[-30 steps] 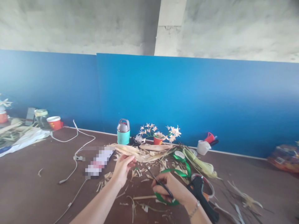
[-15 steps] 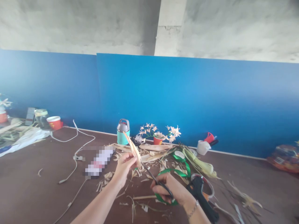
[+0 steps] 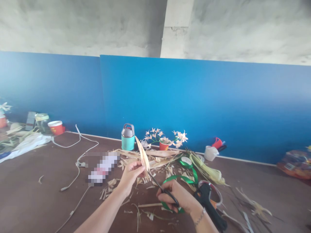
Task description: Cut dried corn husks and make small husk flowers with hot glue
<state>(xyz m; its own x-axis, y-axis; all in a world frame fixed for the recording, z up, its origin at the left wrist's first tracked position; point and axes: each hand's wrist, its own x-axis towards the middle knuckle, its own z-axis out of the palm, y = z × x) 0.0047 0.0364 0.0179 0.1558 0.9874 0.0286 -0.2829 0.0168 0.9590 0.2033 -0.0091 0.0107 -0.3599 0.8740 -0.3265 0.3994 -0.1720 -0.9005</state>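
My left hand (image 3: 130, 176) pinches the lower end of a pale dried husk strip (image 3: 143, 156) and holds it upright above the brown table (image 3: 43, 197). My right hand (image 3: 178, 195) grips black-handled scissors (image 3: 160, 187), whose blades point up-left and reach the base of the strip by my left fingers. Under my right hand lies a loop of green ribbon (image 3: 181, 178). Dried husk scraps (image 3: 155, 160) are scattered around both hands.
A black glue gun (image 3: 209, 204) lies right of my right wrist. At the back stand a teal flask (image 3: 128, 137), a red cup of paper flowers (image 3: 165, 140), a white cup (image 3: 210, 153). A white cable (image 3: 79, 161) trails on the left. Red tub and jar far left.
My left hand lifted a husk strip from the pile and turned it upright. The scissors' blades came up to its base. My right hand stayed nearly in place.
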